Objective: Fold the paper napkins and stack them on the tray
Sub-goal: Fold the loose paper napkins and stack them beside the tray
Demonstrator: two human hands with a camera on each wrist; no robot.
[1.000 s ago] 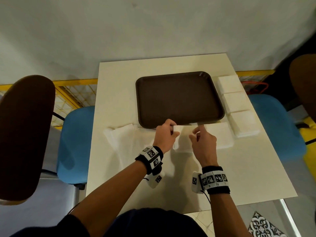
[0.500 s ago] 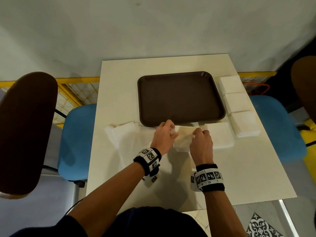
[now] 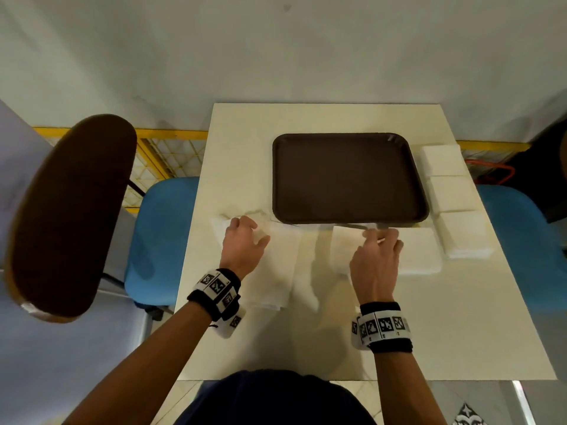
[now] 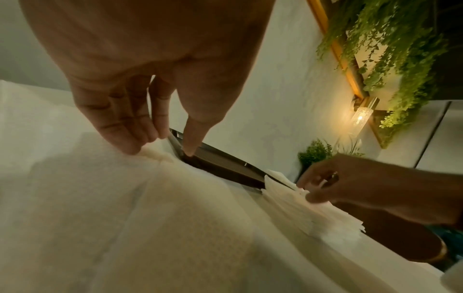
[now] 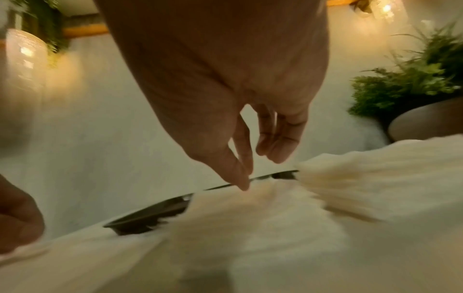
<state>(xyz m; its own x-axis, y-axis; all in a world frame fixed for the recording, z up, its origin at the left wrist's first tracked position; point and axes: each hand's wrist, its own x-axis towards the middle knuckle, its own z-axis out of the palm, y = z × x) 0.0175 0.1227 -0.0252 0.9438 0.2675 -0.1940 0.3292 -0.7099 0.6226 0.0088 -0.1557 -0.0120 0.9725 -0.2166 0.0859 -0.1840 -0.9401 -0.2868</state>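
Tray: dark brown tray (image 3: 348, 179) sits mid-table on the far half, nothing lying in it. Its near rim also shows in the left wrist view (image 4: 220, 164) and the right wrist view (image 5: 150, 214).
Left hand: left hand (image 3: 242, 245) is down on the unfolded napkin (image 3: 276, 271), which lies spread flat by the tray's near-left corner. In the left wrist view (image 4: 140, 83) the fingertips (image 4: 130, 146) bunch a small ridge of the paper (image 4: 125, 218) at its far edge; the thumb points straight down beside it. Looks like a light pinch with fingers nearly straight; can't tell how firm.
Right hand: right hand (image 3: 376, 262) is over the folded napkin (image 3: 346, 250), just in front of the tray's near rim. Right wrist view (image 5: 225, 89) is blurred; thumb and forefinger are close together at the far edge of the napkin (image 5: 250, 218), other fingers loosely extended. Can't tell whether it actually holds the paper.
Napkin stock: low stack (image 3: 420, 253) just right of the right hand, touching or overlapping the folded napkin; three napkin piles (image 3: 451, 191) in a row along the tray's right side.
Table: cream square table (image 3: 306, 342); both hands well apart on it.
Surroundings: blue chair seats (image 3: 159, 240) either side, a dark brown chair back (image 3: 67, 210) at left.
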